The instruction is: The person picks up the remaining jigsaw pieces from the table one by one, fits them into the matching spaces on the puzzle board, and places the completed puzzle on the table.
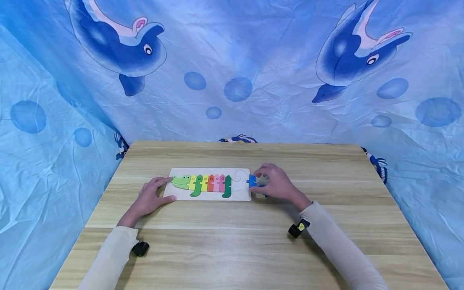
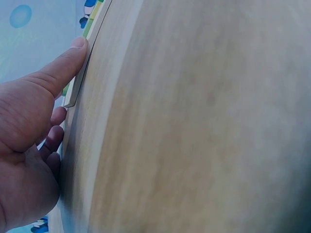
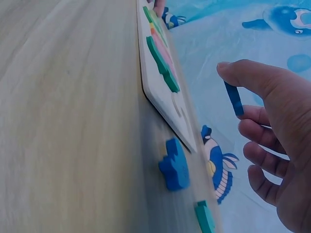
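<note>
A white puzzle board [image 1: 239, 195] holds a crocodile of coloured wooden pieces: a green head [image 1: 180, 183], yellow, green, red and pink body strips, and a dark green leg piece [image 1: 227, 187]. At its left end my left hand [image 1: 148, 198] rests on the board, thumb at the near corner and forefinger by the head. My right hand [image 1: 276, 183] pinches a blue puzzle piece [image 1: 252, 181] between thumb and finger above the board's right end. In the right wrist view that piece [image 3: 233, 99] is seen edge-on, raised off the board.
On the wooden table [image 1: 217, 241], beyond the board's right end, lie another blue puzzle piece [image 3: 174, 167] and a green one [image 3: 205, 217]. The right hand mostly covers them in the head view. A blue dolphin-print cloth [image 1: 282, 112] hangs behind the table.
</note>
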Motion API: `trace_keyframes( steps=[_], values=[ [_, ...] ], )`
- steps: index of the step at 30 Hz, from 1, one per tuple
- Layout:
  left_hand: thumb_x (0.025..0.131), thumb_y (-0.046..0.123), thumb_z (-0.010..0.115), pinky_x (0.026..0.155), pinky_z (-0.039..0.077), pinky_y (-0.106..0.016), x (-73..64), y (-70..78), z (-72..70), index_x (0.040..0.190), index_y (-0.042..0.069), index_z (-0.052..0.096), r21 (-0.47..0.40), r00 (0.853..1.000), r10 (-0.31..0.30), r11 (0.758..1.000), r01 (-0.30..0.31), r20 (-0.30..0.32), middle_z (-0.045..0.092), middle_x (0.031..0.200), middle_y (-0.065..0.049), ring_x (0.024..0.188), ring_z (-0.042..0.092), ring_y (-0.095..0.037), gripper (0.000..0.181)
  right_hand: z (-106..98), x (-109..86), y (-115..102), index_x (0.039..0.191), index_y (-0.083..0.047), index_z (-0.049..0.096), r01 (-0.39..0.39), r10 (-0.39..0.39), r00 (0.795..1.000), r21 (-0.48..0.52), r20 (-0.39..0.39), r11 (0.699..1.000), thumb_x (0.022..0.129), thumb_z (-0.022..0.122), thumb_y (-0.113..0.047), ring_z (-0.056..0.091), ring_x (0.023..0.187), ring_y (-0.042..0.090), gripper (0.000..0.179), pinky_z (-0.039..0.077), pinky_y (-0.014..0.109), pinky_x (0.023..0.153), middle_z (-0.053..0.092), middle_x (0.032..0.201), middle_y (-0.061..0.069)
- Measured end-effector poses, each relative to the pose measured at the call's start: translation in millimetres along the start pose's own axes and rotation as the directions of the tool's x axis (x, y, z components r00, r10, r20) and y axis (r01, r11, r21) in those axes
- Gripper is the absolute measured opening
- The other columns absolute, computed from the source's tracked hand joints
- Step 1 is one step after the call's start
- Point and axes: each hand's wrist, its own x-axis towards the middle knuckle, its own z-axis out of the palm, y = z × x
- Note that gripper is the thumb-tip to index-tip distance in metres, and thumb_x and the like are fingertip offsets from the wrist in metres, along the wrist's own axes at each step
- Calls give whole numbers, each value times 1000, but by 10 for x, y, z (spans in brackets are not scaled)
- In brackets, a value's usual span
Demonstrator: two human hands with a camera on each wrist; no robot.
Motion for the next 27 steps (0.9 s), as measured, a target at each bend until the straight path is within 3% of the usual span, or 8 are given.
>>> trace_keyframes(
  steps=[27],
  values=[
    [87, 42, 82, 100, 24, -67, 8, -25, 10, 151, 8, 48, 15, 1000, 28, 1000, -28, -11, 39, 152, -28, 131, 34, -51, 80, 369, 306, -127, 108, -16, 79, -35, 35, 996, 2, 81, 999, 76, 89, -46, 56, 87, 13, 45, 50, 33, 79, 66, 94, -7]
  ],
)
